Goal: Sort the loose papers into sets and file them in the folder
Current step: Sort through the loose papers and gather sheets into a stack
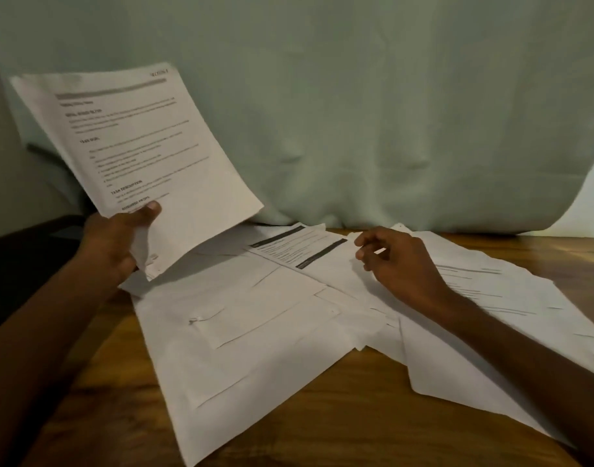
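At the left of the frame, the left hand (115,242) holds up a printed white paper sheet (134,146) over a brown wooden bench (356,416).

The thumb (147,212) presses on the sheet's lower edge with the fingers curled behind it, and the page tilts toward the upper left; more than one sheet may be pinched there, judging by the layered corner. Across the middle and right of the frame, loose white papers (255,332) lie spread and overlapping on the bench, some printed with dark header bars (299,244). The right hand (400,261) hovers just over these papers right of centre, fingers loosely curled and holding nothing. A pale green cloth (356,112) hangs behind the bench.
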Motion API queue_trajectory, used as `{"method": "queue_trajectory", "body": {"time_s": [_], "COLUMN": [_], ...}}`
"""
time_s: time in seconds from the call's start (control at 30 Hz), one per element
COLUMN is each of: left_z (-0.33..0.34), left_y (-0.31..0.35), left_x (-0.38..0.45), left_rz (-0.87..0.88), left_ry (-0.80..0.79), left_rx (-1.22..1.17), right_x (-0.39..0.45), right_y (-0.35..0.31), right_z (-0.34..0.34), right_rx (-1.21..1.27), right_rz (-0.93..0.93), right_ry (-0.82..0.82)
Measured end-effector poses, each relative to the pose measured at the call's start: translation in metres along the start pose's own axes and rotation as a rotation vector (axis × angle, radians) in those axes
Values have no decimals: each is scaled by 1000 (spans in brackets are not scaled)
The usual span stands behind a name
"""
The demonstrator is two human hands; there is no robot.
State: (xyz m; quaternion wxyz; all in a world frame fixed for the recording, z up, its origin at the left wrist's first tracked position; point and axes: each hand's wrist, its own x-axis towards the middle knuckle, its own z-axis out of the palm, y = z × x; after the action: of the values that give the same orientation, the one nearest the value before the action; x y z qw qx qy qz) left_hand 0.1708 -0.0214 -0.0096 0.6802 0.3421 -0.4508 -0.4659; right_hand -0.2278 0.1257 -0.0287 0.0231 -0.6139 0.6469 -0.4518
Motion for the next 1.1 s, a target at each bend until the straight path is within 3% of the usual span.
{"method": "queue_trajectory", "body": {"time_s": [0.13, 0.27, 0.53, 0.87, 1.03, 1.1], "left_z": [-14, -2, 11, 14, 17, 19], "left_y": [-2, -14, -31, -34, -32, -32], "left_x": [6, 0, -2, -1, -3, -3], "left_rz": [4, -9, -4, -31, -53, -55], "left_ry": [52, 31, -65, -135, -136, -130], "left_rx": [28, 19, -18, -72, -134, -151], "right_x": [-4, -1, 7, 7, 14, 11], "right_y": [-23, -52, -55, -53, -53, -55], "right_z": [9, 33, 76, 73, 58, 50], "right_rx": [-127, -276, -721, -728, -149, -41], "right_rz": [-36, -69, 53, -165, -133, -173], "right_ry": [-27, -172, -379, -154, 302, 367]}}
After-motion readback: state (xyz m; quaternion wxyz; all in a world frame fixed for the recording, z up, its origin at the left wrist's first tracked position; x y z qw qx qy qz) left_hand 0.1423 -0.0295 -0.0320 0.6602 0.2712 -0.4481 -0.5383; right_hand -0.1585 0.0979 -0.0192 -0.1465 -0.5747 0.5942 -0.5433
